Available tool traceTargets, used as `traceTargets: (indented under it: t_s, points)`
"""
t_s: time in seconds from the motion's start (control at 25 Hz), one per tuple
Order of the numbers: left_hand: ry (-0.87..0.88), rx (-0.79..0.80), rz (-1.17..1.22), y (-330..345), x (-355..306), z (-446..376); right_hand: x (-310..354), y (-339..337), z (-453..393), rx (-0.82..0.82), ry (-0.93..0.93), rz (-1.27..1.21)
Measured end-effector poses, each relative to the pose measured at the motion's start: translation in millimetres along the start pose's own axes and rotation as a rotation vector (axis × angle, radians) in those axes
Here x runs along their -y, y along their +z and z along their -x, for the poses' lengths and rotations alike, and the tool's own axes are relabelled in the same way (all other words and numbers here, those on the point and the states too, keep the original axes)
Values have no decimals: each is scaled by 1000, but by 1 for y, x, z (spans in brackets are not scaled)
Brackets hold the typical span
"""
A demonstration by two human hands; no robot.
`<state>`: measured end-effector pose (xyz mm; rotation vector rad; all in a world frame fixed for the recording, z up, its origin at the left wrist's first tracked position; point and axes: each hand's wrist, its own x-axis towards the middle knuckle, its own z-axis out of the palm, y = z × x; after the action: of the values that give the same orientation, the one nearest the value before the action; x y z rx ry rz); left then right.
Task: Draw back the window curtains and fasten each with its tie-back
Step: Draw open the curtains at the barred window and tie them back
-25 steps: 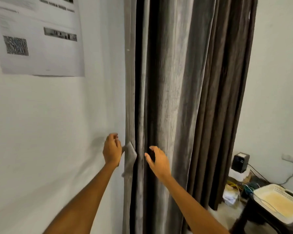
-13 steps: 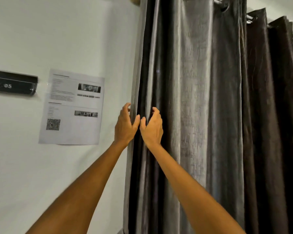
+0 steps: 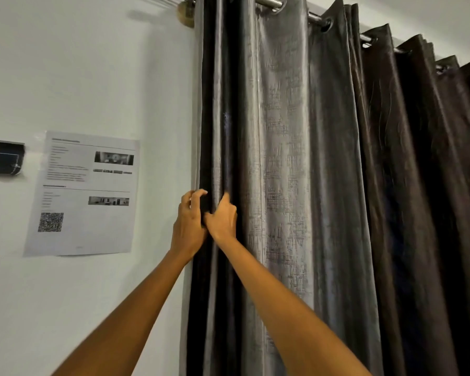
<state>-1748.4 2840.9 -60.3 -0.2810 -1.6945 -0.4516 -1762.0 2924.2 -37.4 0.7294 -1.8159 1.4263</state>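
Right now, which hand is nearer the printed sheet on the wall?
Left. The left hand grips the curtain's wall-side edge, just right of the printed sheet; the right hand is farther right on the folds.

Your two forearms enter from the lower edge and are bare along their whole visible length: no sleeve, cuff or glove. Your left hand (image 3: 188,226) and right hand (image 3: 223,221) carry no ring, strap or bracelet that can be made out. Both wrists are uncovered. The fingernails on the left hand look short and plain.
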Motion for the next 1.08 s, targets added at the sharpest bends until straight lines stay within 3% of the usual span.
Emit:
traceTargets:
  t_s: [0.32,0.48,0.64,0.68,0.76,0.84,0.92,1.08]
  points:
    - [-184,118,77,35,-10,94,-65,-10,73,88,69,-168]
    - [-393,152,178,43,-20,137,-103,-12,108,161,69,-55]
    - [-621,150,306,42,-37,154,-122,-18,149,308,226,-313]
    - [-607,184,267,43,-42,154,-127,-22,156,427,220,-276]
    - [-576,259,92,45,-48,151,-124,-40,161,790,147,112]
    - [-559,217,-95,51,-51,149,-117,-62,151,877,5,488]
    - [-562,130,-189,51,-54,152,-94,-90,130,688,-126,477]
    - [-515,37,-154,48,-61,152,-51,-114,63,-75,-535,435]
